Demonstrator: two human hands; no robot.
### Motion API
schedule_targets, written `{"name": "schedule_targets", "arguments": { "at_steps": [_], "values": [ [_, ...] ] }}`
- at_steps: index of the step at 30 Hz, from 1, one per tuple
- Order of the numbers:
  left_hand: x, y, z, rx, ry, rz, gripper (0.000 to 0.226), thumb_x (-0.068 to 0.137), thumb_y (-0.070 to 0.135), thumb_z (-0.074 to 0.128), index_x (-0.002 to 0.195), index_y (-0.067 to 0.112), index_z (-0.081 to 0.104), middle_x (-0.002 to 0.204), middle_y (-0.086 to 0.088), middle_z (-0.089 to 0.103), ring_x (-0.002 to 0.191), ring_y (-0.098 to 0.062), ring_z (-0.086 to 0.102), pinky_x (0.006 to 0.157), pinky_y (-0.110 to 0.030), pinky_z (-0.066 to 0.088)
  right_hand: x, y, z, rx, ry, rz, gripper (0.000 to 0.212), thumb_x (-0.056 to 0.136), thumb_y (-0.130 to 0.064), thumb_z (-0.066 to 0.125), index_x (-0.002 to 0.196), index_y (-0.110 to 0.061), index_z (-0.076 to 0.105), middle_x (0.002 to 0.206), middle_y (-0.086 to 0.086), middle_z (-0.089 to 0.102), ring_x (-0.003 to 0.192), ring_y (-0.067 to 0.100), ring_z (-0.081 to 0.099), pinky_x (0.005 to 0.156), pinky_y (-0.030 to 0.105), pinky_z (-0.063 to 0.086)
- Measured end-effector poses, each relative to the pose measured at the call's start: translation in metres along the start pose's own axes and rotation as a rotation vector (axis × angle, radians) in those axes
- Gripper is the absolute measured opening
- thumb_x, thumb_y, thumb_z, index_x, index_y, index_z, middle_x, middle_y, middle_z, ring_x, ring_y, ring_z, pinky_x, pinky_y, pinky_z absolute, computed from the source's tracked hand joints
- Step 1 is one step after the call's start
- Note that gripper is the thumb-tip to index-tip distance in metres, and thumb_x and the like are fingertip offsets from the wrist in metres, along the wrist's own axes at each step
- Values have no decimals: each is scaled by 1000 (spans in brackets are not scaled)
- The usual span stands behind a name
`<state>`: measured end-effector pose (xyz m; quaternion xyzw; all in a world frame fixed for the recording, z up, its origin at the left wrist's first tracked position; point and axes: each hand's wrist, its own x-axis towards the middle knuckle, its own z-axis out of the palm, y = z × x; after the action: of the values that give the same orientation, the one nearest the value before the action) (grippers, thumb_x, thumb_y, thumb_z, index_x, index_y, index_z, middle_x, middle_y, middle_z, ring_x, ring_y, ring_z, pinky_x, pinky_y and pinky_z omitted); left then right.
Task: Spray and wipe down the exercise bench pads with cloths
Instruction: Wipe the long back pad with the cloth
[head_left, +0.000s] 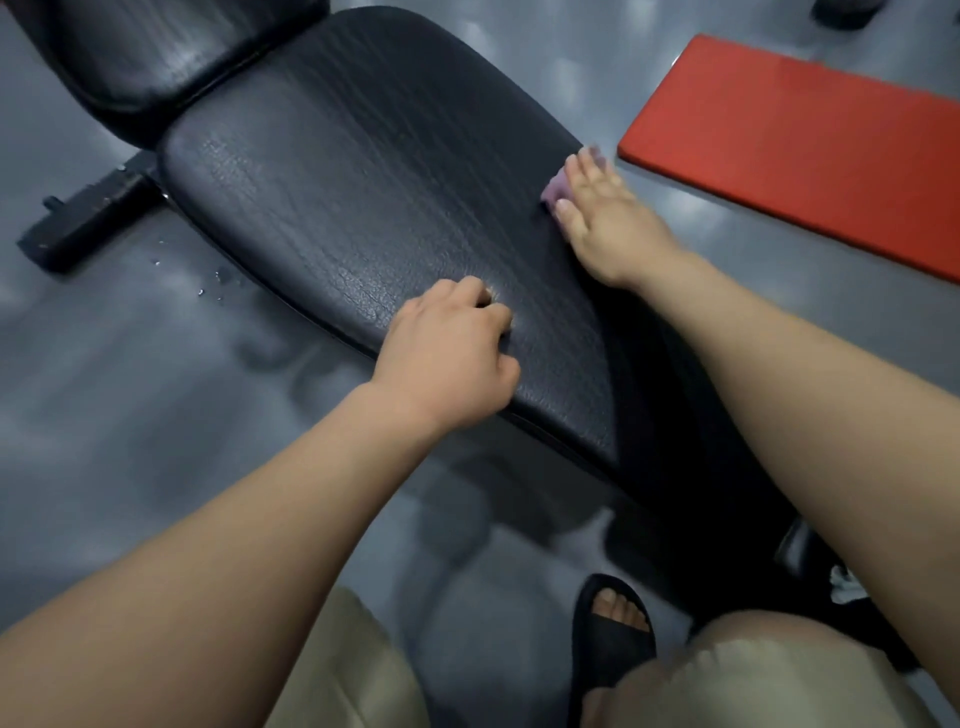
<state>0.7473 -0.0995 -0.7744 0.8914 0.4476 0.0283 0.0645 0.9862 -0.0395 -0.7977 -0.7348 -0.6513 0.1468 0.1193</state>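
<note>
1. Grey floor (130, 389) surrounds a black bench pad (363, 182).
2. Right hand (608, 218), fingers flat, presses a purple cloth (555, 189) on the pad's right edge.
3. Left hand (447, 353), clenched empty, rests on the pad.

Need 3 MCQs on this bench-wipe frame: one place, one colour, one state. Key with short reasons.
1. Where on the long black textured bench pad is the small purple cloth?
A) at its right edge
B) at its middle
C) off the pad, on the floor

2. What colour is the flat rectangular mat on the grey floor?
A) blue
B) red
C) green

3. How does the right hand meet the cloth?
A) balled in a fist round it
B) pinching one corner
C) fingers straight, pressing it flat

Key:
1 A: the cloth peeks out from under the hand at the pad's right edge.
2 B: the mat is plainly red.
3 C: the fingers lie extended over the cloth.
</note>
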Motion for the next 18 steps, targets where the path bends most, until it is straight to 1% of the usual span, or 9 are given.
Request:
{"name": "schedule_targets", "arguments": {
  "at_steps": [4, 6, 9, 12, 14, 16, 18],
  "values": [
    [-1, 2, 0, 29, -13, 6, 45, 77, 47, 47, 111, 27, 68, 121, 2, 56, 115, -26, 51, 97, -39, 40, -34, 6, 15, -44, 1, -65, 64, 110, -43, 26, 163, -10, 11, 170, 7, 2, 157, 23, -1, 128, 39, 4],
    [-2, 0, 0, 32, -11, 9, 49, 74, 49, 44, 111, 27, 68, 122, 2, 56, 115, -26, 51, 98, -39, 39, -34, 12, 17, -54, -10, -75, 63, 110, -42, 27, 162, -10, 11, 170, 6, 2, 157, 23, -1, 128, 38, 3],
    [-3, 0, -1, 12, -29, 3, 55, 72, 54, 44, 113, 27, 67, 127, 2, 55, 119, -25, 49, 104, -37, 35, -5, 5, 10, -60, 2, -67, 63, 111, -38, 28, 162, -6, 11, 170, 12, 2, 157, 29, -1, 128, 37, 0],
    [-2, 3, -6, -9, -59, -12, 61, 71, 59, 41, 116, 27, 67, 130, 3, 53, 122, -23, 46, 108, -37, 33, 40, -6, 3, -31, 25, -38, 61, 111, -37, 26, 161, -5, 10, 170, 13, 2, 157, 29, -2, 126, 33, -2],
    [0, 4, -10, -4, -79, -19, 63, 72, 61, 39, 117, 27, 67, 127, 4, 53, 122, -22, 45, 107, -37, 34, 65, -11, -2, -13, 44, -17, 61, 111, -38, 23, 162, -7, 9, 170, 13, 1, 157, 26, 0, 126, 32, 0],
    [3, 6, -12, 12, -99, -25, 60, 74, 61, 40, 116, 27, 66, 121, 5, 53, 120, -22, 45, 102, -38, 37, 78, -11, -8, -9, 22, 5, 61, 111, -39, 22, 162, -9, 8, 170, 11, 2, 157, 23, 5, 126, 32, 5],
    [5, 7, -13, 33, -114, -33, 56, 76, 63, 43, 113, 28, 65, 116, 4, 51, 118, -22, 45, 97, -39, 38, 78, -6, -11, -17, 1, 15, 61, 110, -39, 23, 162, -11, 10, 170, 9, 8, 156, 24, 13, 124, 34, 12]
  ]
}}
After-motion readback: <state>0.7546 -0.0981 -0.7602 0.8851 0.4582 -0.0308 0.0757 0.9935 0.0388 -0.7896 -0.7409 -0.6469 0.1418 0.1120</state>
